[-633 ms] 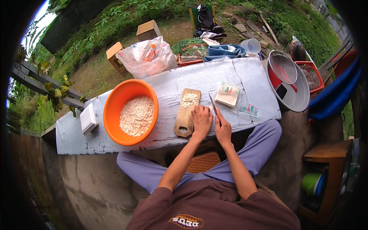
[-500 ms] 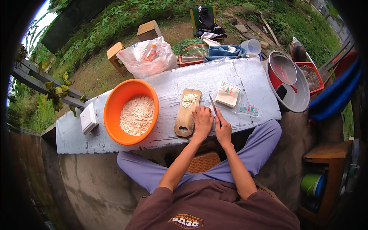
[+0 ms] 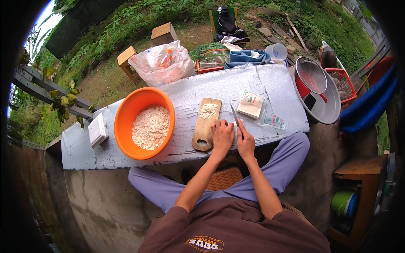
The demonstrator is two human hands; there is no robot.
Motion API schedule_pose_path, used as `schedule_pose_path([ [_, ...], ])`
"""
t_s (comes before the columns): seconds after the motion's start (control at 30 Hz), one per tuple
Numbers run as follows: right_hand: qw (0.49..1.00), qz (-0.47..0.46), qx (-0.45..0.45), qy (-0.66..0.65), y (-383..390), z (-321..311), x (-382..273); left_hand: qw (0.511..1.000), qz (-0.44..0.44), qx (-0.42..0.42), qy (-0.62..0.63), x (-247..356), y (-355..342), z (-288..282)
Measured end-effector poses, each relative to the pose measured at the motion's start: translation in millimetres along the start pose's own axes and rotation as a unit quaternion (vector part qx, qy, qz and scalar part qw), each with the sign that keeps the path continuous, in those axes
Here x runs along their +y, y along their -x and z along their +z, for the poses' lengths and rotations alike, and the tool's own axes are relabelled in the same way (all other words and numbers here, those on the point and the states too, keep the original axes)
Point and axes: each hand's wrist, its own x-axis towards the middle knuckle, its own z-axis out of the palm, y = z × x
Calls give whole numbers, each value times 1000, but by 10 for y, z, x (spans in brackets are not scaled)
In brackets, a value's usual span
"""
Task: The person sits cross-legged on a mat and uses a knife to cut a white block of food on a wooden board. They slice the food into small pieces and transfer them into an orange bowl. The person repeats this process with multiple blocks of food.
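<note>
My right hand [image 3: 246,142] grips a knife [image 3: 234,114] by its handle, the blade pointing away and slightly left. Close beside it, my left hand [image 3: 222,135] is closed with curled fingers at the right edge of a wooden cutting board [image 3: 203,129]. A small white bit shows between the left fingertips and the blade; what it belongs to is hidden. Chopped pale pieces [image 3: 208,111] lie on the board's far half. Beyond the knife sits a pack of pale square slabs [image 3: 249,105] in clear plastic, with a flattened printed plastic wrapper [image 3: 275,121] beside it.
An orange basin [image 3: 120,126] of pale flakes stands left of the board, and a white box [image 3: 98,130] near the table's left end. A plastic bag [image 3: 158,69] rests at the far edge. At right are a large metal basin [image 3: 331,111] and a sieve [image 3: 311,72].
My left fingers have shifted slightly, and a white bit now shows between them and the blade. The right hand and knife have hardly moved.
</note>
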Motion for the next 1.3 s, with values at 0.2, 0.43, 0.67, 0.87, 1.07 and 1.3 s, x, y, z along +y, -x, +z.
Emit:
schedule_pose_path([
  [0.2, 1000, 26, -17, 6, 5, -17, 8, 1000, 7, -4, -2, -22, 88, -34],
  [0.43, 999, 32, -20, 3, 11, -17, -8, 998, -38, -36, 37, -66, 24, 8],
  [0.67, 999, 40, -28, 11, 1, -27, -6, 990, -75, -110, 38, -113, -63, 45],
  [0.87, 998, 59, -37, 10, 3, -24, -19, 995, -79, -53, 28, -106, -47, -118],
  [1.07, 994, 69, -61, 59, 27, -51, -107, 984, -158, -55, 59, -411, 79, -600],
  [1.3, 981, 27, -169, 93, 260, 34, -370, 989, -142, -28, 18, -919, 347, -680],
])
